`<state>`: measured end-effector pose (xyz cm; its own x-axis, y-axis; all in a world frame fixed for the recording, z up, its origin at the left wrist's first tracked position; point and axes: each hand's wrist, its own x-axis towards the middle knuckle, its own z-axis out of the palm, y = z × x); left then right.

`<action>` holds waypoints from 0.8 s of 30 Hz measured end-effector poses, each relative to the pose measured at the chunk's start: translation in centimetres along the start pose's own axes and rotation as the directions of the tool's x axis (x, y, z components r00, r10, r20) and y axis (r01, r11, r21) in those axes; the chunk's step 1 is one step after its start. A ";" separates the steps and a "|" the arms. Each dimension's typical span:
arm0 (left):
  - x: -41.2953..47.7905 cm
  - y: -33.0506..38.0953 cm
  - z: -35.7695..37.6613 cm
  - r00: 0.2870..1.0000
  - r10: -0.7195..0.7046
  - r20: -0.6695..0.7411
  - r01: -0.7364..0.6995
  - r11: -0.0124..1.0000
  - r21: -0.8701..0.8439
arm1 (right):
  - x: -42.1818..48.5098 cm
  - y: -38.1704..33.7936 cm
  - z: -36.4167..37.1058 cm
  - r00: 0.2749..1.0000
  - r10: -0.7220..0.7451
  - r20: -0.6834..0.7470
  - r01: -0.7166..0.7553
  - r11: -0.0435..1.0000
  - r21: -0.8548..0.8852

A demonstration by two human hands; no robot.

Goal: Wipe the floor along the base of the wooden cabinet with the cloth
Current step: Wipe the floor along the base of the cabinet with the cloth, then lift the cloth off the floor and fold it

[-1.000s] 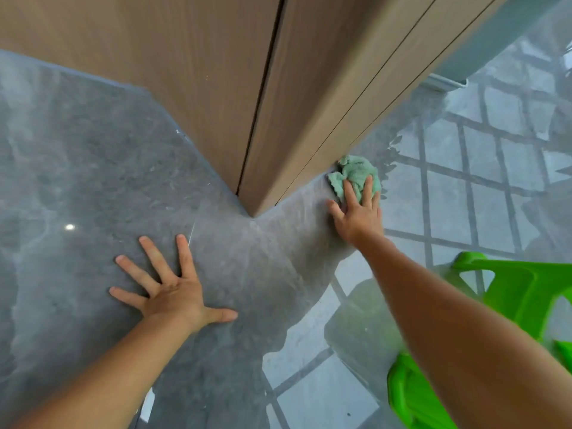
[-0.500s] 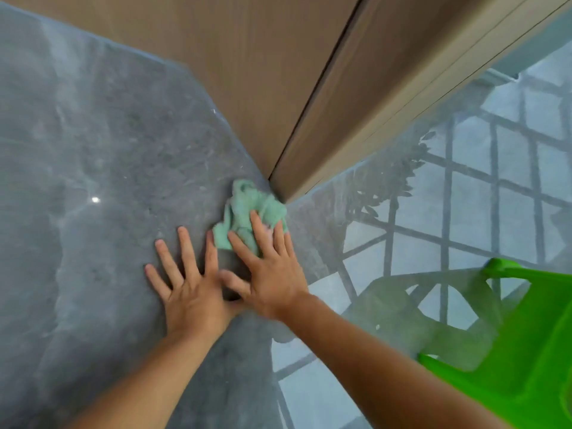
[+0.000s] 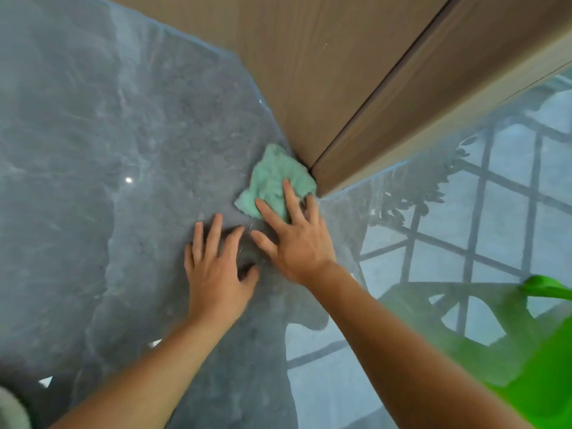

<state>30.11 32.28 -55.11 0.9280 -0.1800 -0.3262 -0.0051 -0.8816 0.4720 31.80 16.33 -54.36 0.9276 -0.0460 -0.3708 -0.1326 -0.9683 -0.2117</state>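
Note:
A crumpled mint-green cloth (image 3: 272,178) lies on the glossy grey floor (image 3: 108,134), pushed right up against the bottom corner of the wooden cabinet (image 3: 325,82). My right hand (image 3: 294,239) presses flat on the cloth's near part, fingers spread over it. Just to its left, my left hand (image 3: 216,270) rests palm-down on the bare floor, fingers apart, holding nothing. The two hands almost touch.
A bright green plastic chair (image 3: 544,351) stands at the lower right, close to my right forearm. The floor to the right of the cabinet corner reflects a window grid and a plant. A vertical seam runs up the cabinet near its corner.
My right hand has swept the cloth from the cabinet's right side around to the corner and then nudged it tighter against the cabinet. My left hand has ended up beside it.

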 end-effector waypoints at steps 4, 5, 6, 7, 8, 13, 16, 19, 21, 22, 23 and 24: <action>0.2 3.0 -0.2 0.987 -0.090 -0.134 0.059 0.974 -0.221 | -9.2 2.5 1.3 0.998 0.045 -0.051 -0.031 0.967 0.254; 0.5 3.9 0.0 0.990 -0.079 -0.115 0.047 0.965 -0.256 | -10.3 2.7 1.0 0.986 0.111 -0.120 -0.053 0.912 0.406; 0.9 4.7 0.1 0.995 -0.061 -0.079 0.037 0.960 -0.277 | -10.9 3.0 0.7 0.949 0.239 -0.208 -0.093 0.836 0.541; 1.5 5.4 0.1 0.998 -0.042 -0.037 0.030 0.963 -0.267 | -11.0 3.4 0.5 0.876 0.390 -0.285 -0.133 0.762 0.634; 2.1 5.9 0.1 1.000 -0.026 -0.002 0.025 0.974 -0.227 | -10.8 3.9 0.2 0.794 0.524 -0.309 -0.183 0.691 0.700; 4.7 8.3 0.6 0.975 0.032 0.218 -0.029 0.999 -0.019 | -8.2 4.2 -0.4 0.721 0.688 0.079 -0.359 0.275 0.892; 5.3 9.6 0.8 0.929 0.044 0.368 0.036 0.978 -0.207 | -7.1 3.7 -0.5 0.771 0.618 0.154 -0.299 0.137 0.944; 4.6 11.1 -0.2 0.797 0.002 0.603 0.291 0.874 -0.388 | -9.0 4.6 -2.0 0.743 0.630 0.225 -0.274 -0.020 0.961; 3.4 12.8 -1.6 0.634 0.090 0.768 0.394 0.817 -0.421 | -12.2 5.5 -4.2 0.733 0.639 0.233 -0.222 -0.099 0.970; 2.4 14.0 -2.5 0.544 0.145 0.826 0.441 0.789 -0.428 | -14.2 5.8 -5.7 0.728 0.645 0.233 -0.206 -0.118 0.971; 1.1 15.5 -3.6 0.472 0.193 0.860 0.477 0.765 -0.433 | -16.4 6.0 -7.5 0.727 0.645 0.235 -0.190 -0.141 0.972; -0.4 17.2 -4.8 0.425 0.227 0.876 0.500 0.748 -0.436 | -18.6 6.1 -9.5 0.724 0.645 0.242 -0.166 -0.178 0.970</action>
<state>31.40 19.26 -42.92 0.0672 -0.6587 -0.7494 0.6232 -0.5589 0.5471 17.08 9.00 -40.19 0.5017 -0.5986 -0.6245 -0.4694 0.4180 -0.7778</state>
